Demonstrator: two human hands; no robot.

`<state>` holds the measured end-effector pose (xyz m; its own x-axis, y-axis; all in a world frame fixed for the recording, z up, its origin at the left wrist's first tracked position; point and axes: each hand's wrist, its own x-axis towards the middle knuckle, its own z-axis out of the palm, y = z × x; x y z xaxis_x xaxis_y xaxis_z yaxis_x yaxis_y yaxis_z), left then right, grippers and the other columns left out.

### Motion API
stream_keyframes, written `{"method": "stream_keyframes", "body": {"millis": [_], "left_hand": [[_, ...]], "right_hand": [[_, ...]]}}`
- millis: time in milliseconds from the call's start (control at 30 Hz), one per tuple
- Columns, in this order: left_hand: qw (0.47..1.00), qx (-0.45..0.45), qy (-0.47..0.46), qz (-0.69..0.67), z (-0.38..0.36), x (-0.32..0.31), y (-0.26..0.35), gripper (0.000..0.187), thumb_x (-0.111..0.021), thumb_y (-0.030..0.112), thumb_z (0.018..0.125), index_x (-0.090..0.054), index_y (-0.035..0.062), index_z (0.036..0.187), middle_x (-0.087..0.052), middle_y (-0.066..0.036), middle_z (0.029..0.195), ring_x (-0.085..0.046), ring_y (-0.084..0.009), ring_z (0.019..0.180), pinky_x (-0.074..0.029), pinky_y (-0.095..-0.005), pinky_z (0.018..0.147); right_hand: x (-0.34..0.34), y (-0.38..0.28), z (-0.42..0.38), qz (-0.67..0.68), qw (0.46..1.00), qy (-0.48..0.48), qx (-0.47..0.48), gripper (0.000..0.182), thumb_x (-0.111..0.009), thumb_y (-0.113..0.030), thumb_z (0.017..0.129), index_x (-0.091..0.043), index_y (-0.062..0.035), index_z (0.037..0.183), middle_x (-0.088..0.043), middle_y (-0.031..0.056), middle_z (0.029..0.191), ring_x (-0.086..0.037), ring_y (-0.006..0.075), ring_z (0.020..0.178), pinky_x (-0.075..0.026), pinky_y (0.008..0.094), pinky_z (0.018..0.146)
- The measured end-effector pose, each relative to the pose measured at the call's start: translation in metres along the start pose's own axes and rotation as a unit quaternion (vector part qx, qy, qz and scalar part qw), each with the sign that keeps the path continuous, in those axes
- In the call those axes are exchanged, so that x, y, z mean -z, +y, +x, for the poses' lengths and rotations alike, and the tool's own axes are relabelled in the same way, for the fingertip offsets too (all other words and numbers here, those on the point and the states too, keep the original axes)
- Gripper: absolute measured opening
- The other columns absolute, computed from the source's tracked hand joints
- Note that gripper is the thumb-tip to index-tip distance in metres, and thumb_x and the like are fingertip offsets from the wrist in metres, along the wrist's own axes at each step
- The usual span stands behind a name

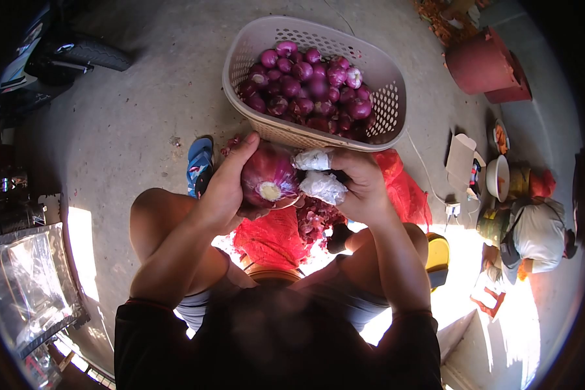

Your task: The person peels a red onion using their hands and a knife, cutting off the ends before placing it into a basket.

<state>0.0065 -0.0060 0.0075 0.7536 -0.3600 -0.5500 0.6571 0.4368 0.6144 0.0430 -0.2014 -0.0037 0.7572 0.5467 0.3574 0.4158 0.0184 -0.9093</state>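
Note:
My left hand (231,185) is wrapped round a large red onion (266,172), its pale root end showing. Close against the onion's right side is my right hand (354,182), its fingers bent and two of them covered in white wrapping (322,185). Whether the right hand holds something small is hidden. Just beyond both hands stands a beige basket (260,120) with many peeled purple onions (302,88) in it. Below the hands, between my knees, lie a red mesh bag (270,240) and a heap of onion skins (318,218).
More red mesh (406,188) lies right of my right hand. A red tub (481,65), a white bowl (498,177) and an open carton (461,156) stand at the right. Another person (539,231) sits there. A wheel (94,52) is at the upper left.

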Motion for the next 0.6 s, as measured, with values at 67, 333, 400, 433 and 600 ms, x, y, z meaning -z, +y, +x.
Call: {"method": "stream_keyframes", "body": {"millis": [67, 333, 400, 433, 600], "left_hand": [[1.0, -0.015, -0.007, -0.012, 0.002, 0.001, -0.003, 0.055, -0.036, 0.055, 0.088, -0.049, 0.0064, 0.112, -0.063, -0.007, 0.095, -0.066, -0.018, 0.077, -0.043, -0.017, 0.04], [0.997, -0.078, -0.023, 0.003, 0.005, 0.003, -0.007, 0.068, -0.032, 0.06, 0.085, -0.043, 0.0032, 0.121, -0.061, -0.015, 0.097, -0.064, -0.0253, 0.08, -0.053, -0.0265, 0.058], [0.996, -0.084, -0.035, 0.011, 0.004, 0.004, -0.006, 0.068, -0.032, 0.06, 0.085, -0.043, 0.0034, 0.121, -0.061, -0.014, 0.098, -0.064, -0.0249, 0.083, -0.053, -0.0274, 0.061], [0.995, -0.09, -0.036, 0.014, 0.004, 0.005, -0.006, 0.068, -0.032, 0.06, 0.085, -0.043, 0.0034, 0.121, -0.061, -0.014, 0.099, -0.064, -0.0247, 0.083, -0.053, -0.0275, 0.061], [0.994, -0.109, -0.015, 0.008, 0.001, 0.007, -0.008, 0.048, -0.043, 0.046, 0.088, -0.046, 0.0076, 0.116, -0.059, -0.006, 0.102, -0.059, -0.0108, 0.087, -0.044, -0.0197, 0.059]], "right_hand": [[-0.005, -0.002, 0.001, 0.046, 0.999, 0.025, 0.004, 0.026, -0.068, -0.003, 0.074, -0.061, -0.0015, 0.098, -0.063, 0.0095, 0.097, -0.061, 0.0206, 0.088, -0.048, 0.0293, 0.077], [-0.007, 0.0, -0.004, 0.135, 0.988, 0.078, -0.011, 0.024, -0.062, 0.0, 0.08, -0.056, 0.0014, 0.104, -0.061, 0.0082, 0.102, -0.058, 0.0137, 0.092, -0.046, 0.027, 0.081], [-0.008, -0.001, -0.004, 0.143, 0.985, 0.097, -0.021, 0.03, -0.063, 0.0, 0.079, -0.053, 0.0007, 0.107, -0.06, 0.0068, 0.097, -0.058, 0.0132, 0.087, -0.046, 0.0263, 0.078], [-0.005, 0.001, -0.005, 0.132, 0.988, 0.075, -0.029, 0.034, -0.064, -0.001, 0.078, -0.05, 0.0, 0.109, -0.059, 0.0063, 0.094, -0.057, 0.0128, 0.084, -0.045, 0.026, 0.076], [0.0, 0.013, -0.012, 0.062, 0.998, 0.01, -0.016, 0.054, -0.067, -0.003, 0.075, -0.037, -0.0031, 0.121, -0.054, 0.0042, 0.077, -0.052, 0.0111, 0.069, -0.042, 0.0249, 0.064]]}}
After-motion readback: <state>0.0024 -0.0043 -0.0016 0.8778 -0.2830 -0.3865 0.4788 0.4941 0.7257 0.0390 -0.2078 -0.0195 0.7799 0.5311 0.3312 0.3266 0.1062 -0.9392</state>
